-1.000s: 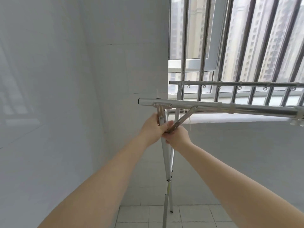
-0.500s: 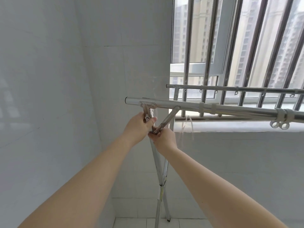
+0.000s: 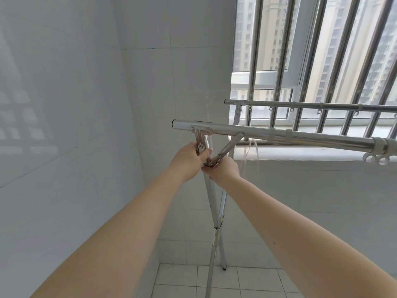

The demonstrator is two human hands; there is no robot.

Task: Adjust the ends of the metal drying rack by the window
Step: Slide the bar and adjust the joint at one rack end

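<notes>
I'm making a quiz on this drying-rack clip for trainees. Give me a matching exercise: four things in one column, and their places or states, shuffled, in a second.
Things
1. left hand
2. right hand
3. diagonal brace
4. white rings

Places or states
A. hanging under the near rail, far right
B. gripping the upright bracket below the rail's end
C. slanting from the rail down to the hands
D. holding the brace's lower joint

Pairs: 1-B, 2-D, 3-C, 4-A
</notes>
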